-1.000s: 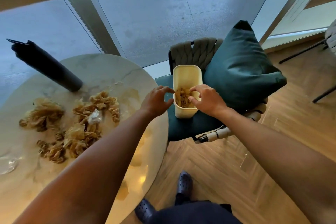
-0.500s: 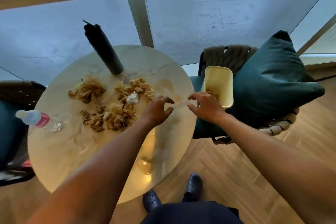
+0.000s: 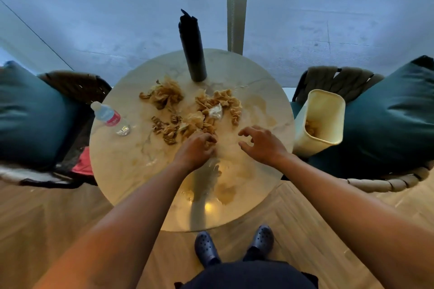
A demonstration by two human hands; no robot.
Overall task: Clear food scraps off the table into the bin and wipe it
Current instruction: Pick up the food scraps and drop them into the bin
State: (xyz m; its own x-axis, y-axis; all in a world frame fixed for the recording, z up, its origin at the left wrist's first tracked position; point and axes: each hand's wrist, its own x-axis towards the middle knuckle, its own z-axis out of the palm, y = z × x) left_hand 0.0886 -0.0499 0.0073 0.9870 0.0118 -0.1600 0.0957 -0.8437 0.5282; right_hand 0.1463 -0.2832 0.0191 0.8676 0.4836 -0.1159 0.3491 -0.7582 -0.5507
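Brown crinkled food scraps [image 3: 223, 103] lie in clumps on the round marble table [image 3: 131, 162], with a second clump [image 3: 164, 96] further left and a crumpled white tissue [image 3: 216, 112] among them. My left hand [image 3: 196, 150] reaches the near edge of the scraps, its fingers bent and their tips touching the closest pieces; nothing is visibly enclosed. To its right, my right hand [image 3: 261, 144] hovers over bare table, fingers spread and curved, empty. The cream bin [image 3: 314, 145] stands on the right chair seat, beside the table's edge, with some scraps inside.
A tall black flask [image 3: 192, 54] stands at the table's far side. A small water bottle [image 3: 106, 115] lies at the left edge. Woven chairs with teal cushions [image 3: 387, 115] [image 3: 28, 112] flank the table. My feet in dark clogs [image 3: 206, 247] stand on wooden floor.
Both hands have left the bin and come back over the table. The left hand has reached the near scraps. The view has swung left, centring the table.
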